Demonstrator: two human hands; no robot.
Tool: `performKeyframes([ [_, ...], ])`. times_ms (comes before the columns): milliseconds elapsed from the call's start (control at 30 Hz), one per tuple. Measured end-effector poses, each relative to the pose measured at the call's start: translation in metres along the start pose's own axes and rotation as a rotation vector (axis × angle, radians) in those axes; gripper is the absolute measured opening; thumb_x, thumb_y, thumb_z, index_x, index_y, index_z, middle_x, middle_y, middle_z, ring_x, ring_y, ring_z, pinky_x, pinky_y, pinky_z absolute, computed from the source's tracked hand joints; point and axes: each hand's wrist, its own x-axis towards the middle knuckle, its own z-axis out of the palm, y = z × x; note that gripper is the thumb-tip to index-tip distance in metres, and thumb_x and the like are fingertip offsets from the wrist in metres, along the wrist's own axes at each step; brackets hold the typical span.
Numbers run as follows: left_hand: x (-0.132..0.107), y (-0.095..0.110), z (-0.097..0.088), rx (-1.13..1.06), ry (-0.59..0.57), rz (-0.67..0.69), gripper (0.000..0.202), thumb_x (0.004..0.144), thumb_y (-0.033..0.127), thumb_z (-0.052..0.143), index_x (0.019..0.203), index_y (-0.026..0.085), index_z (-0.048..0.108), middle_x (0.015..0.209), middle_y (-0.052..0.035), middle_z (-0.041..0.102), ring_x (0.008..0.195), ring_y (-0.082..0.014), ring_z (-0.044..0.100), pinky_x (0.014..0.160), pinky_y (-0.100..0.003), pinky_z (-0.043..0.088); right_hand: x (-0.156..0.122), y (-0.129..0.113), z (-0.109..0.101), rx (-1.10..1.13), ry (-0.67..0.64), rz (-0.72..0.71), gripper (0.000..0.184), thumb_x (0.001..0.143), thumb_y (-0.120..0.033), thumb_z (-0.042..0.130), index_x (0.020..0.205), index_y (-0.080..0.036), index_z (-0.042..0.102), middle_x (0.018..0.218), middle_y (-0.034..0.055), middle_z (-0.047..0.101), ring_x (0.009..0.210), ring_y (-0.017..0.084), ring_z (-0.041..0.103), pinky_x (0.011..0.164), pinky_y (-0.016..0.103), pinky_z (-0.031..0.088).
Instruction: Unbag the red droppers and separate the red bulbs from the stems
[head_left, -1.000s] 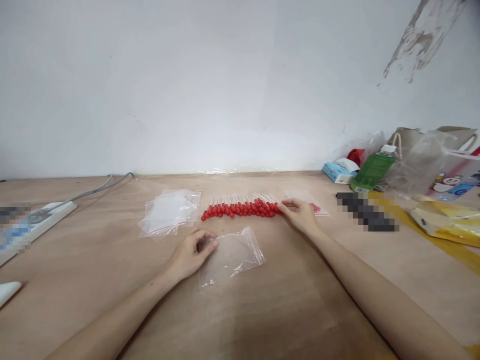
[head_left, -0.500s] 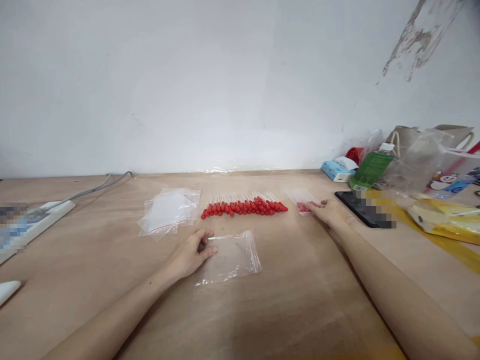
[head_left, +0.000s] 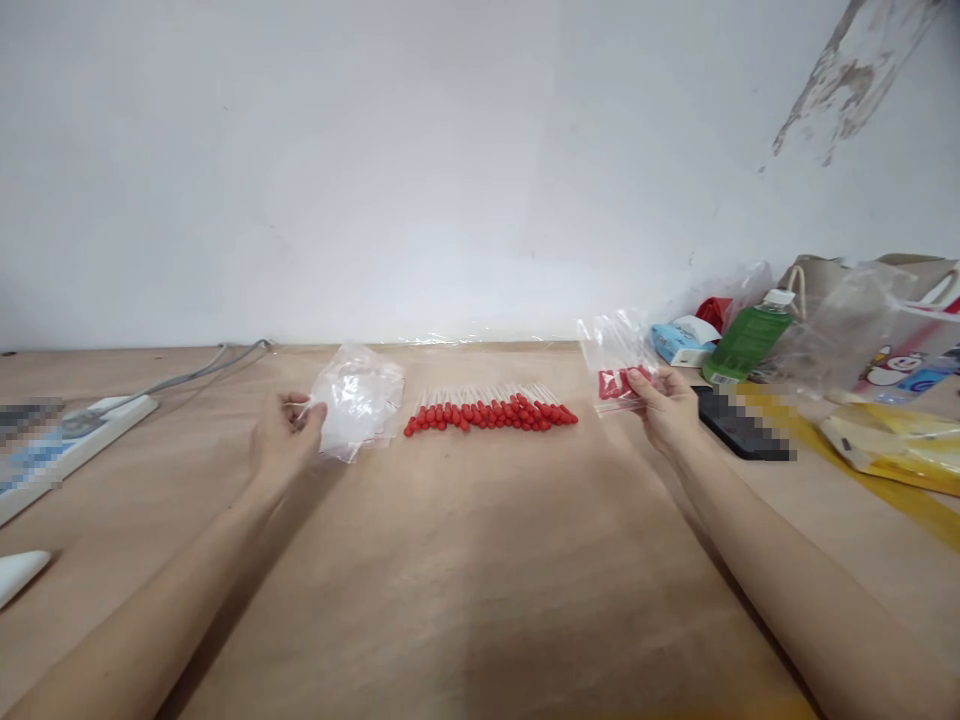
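Observation:
My left hand (head_left: 289, 437) pinches the edge of a clear zip bag (head_left: 352, 385), which overlaps the pile of flat zip bags (head_left: 381, 425) on the table. My right hand (head_left: 664, 405) is closed on another zip bag (head_left: 615, 345), raised a little and tilted. Several red-headed sticks (head_left: 611, 383) show inside that bag, partly hidden by my thumb. Between the hands lies a row of loose red-headed white sticks (head_left: 491, 412), side by side with the heads toward me.
On the right are a dark phone (head_left: 739, 425), a green bottle (head_left: 750, 338), a blue tissue pack (head_left: 679, 343), a plastic cup (head_left: 915, 355) and yellow packaging (head_left: 892, 440). A power strip (head_left: 97, 440) with a grey cable (head_left: 202, 372) lies left. The wall (head_left: 450, 180) borders the wooden table (head_left: 465, 580).
My left hand has moved left and away from me, carrying the clear bag from the front middle to the pile. My right hand has lifted the bag with the red-headed sticks.

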Motion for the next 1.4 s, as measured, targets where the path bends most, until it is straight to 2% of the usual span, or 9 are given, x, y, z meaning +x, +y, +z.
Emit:
performKeyframes([
  [167,0.001,-0.019,-0.007,0.358,-0.021,-0.030,0.034,0.074,0.036,0.052,0.101,0.016,0.043,0.094,-0.0095,0.058,0.093,-0.0332,0.053,0.076,-0.047,0.037,-0.055,-0.020,0.043,0.076,-0.553,0.289,0.039,0.050,-0.041,0.078,0.072,-0.019,0.055,0.069,-0.0022,0.063,0.061,0.013,0.061,0.062,0.028,0.051],
  [300,-0.022,0.002,0.000,0.368,0.221,0.234,0.038,0.077,0.042,0.050,0.105,0.016,0.046,0.116,-0.0150,0.047,0.114,-0.0390,0.037,0.089,-0.056,0.030,-0.096,-0.016,0.063,0.013,-0.881,0.512,0.045,0.046,-0.031,0.081,0.079,-0.017,0.054,0.066,-0.0032,0.065,0.059,0.013,0.063,0.060,0.027,0.051],
  [333,-0.032,0.012,0.002,0.275,0.183,0.356,0.035,0.079,0.040,0.048,0.106,0.017,0.046,0.116,-0.0137,0.048,0.113,-0.0344,0.041,0.092,-0.052,0.031,-0.102,-0.014,0.066,0.010,-0.928,0.543,0.048,0.046,-0.030,0.082,0.082,-0.017,0.053,0.066,-0.0031,0.065,0.059,0.013,0.063,0.059,0.027,0.050],
  [400,-0.056,0.032,0.007,0.076,-0.138,0.638,0.029,0.084,0.037,0.044,0.106,0.019,0.047,0.113,-0.0099,0.052,0.110,-0.0254,0.046,0.095,-0.042,0.036,-0.111,-0.011,0.069,0.007,-0.989,0.583,0.054,0.048,-0.029,0.081,0.090,-0.018,0.050,0.067,-0.0025,0.065,0.060,0.014,0.063,0.058,0.027,0.050],
  [500,-0.094,0.053,0.017,-0.022,-0.669,0.861,0.042,0.085,0.038,0.046,0.124,0.025,0.041,0.134,-0.0060,0.038,0.122,-0.0229,0.038,0.101,-0.037,0.033,-0.115,-0.008,0.069,0.020,-1.003,0.613,0.067,0.047,-0.025,0.081,0.102,-0.019,0.043,0.077,-0.0014,0.066,0.067,0.015,0.064,0.064,0.029,0.051],
  [600,-0.115,0.057,0.027,-0.040,-0.855,0.875,0.056,0.085,0.040,0.047,0.135,0.029,0.028,0.143,-0.0047,0.027,0.128,-0.0245,0.030,0.103,-0.039,0.032,-0.116,-0.007,0.065,0.046,-0.960,0.645,0.077,0.046,-0.019,0.081,0.110,-0.021,0.038,0.081,-0.0017,0.065,0.069,0.013,0.064,0.068,0.028,0.051],
  [833,-0.116,0.050,0.031,-0.055,-0.874,0.807,0.056,0.084,0.042,0.048,0.134,0.028,0.030,0.140,-0.0064,0.033,0.126,-0.0241,0.034,0.103,-0.042,0.032,-0.122,-0.011,0.061,-0.022,-0.861,0.782,0.069,0.051,-0.019,0.078,0.108,-0.018,0.038,0.064,-0.0042,0.064,0.057,0.013,0.063,0.056,0.025,0.051],
  [1100,-0.111,0.066,0.025,-0.238,-0.915,0.731,0.044,0.086,0.036,0.047,0.128,0.024,0.041,0.125,-0.0059,0.051,0.112,-0.0202,0.049,0.094,-0.036,0.042,-0.124,-0.010,0.061,0.003,-0.855,0.711,0.073,0.048,-0.026,0.081,0.106,-0.016,0.037,0.056,-0.0057,0.062,0.045,0.010,0.057,0.047,0.023,0.050],
  [1400,-0.111,0.080,0.047,-0.240,-0.718,0.934,0.033,0.089,0.021,0.040,0.121,0.024,0.050,0.126,-0.0072,0.048,0.115,-0.0185,0.047,0.096,-0.034,0.041,-0.136,-0.010,0.069,0.109,-0.954,0.660,0.088,0.051,-0.027,0.080,0.123,-0.015,0.030,0.061,-0.0047,0.062,0.055,0.013,0.061,0.055,0.027,0.052],
])
